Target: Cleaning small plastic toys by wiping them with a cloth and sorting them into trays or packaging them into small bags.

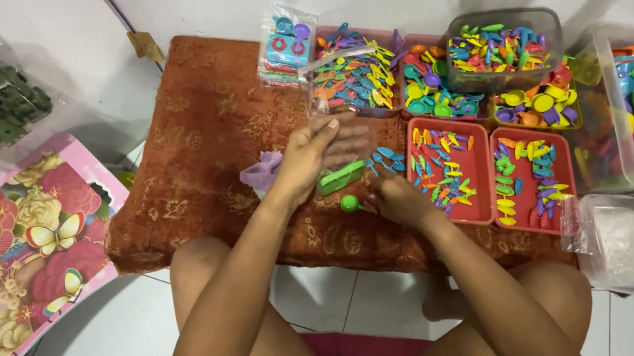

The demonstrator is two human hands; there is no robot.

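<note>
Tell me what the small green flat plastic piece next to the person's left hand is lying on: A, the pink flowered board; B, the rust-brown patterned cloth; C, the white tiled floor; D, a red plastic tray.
B: the small green flat plastic piece lies on the rust-brown patterned cloth, beside the left hand and left of the red trays.

Two red trays [451,172] of small plastic toy pieces lie at three o'clock, one clear tub [504,47] at one o'clock, two hands [314,154] at centre.
</note>
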